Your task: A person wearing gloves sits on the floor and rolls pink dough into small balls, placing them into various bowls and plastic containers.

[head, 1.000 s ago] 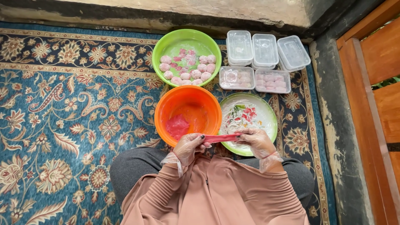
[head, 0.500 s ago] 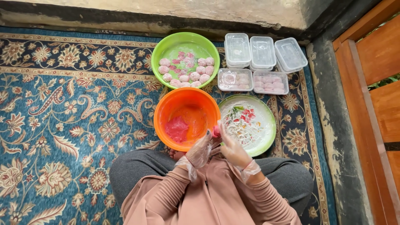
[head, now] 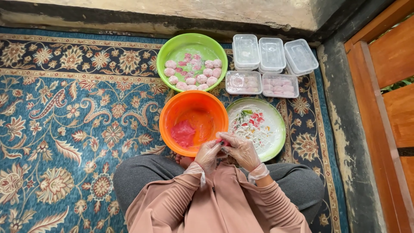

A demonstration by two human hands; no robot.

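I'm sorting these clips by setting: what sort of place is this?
Probably a home floor by a doorway, used for making food by hand. A patterned carpet lies beside a wooden door frame, with an orange bowl and lidded plastic tubs set on it.

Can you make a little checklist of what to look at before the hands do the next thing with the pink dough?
1. Both hands gloved: left hand and right hand wear clear gloves. Ok.
2. Pink dough piece pinched between both hands: ok.
3. Piece rounded into a ball: cannot tell, mostly hidden.
4. More dough in orange bowl: ok, a pink lump is there.
5. Room in green bowl among the pink balls: ok.
6. Floured plate beside the hands: ok.
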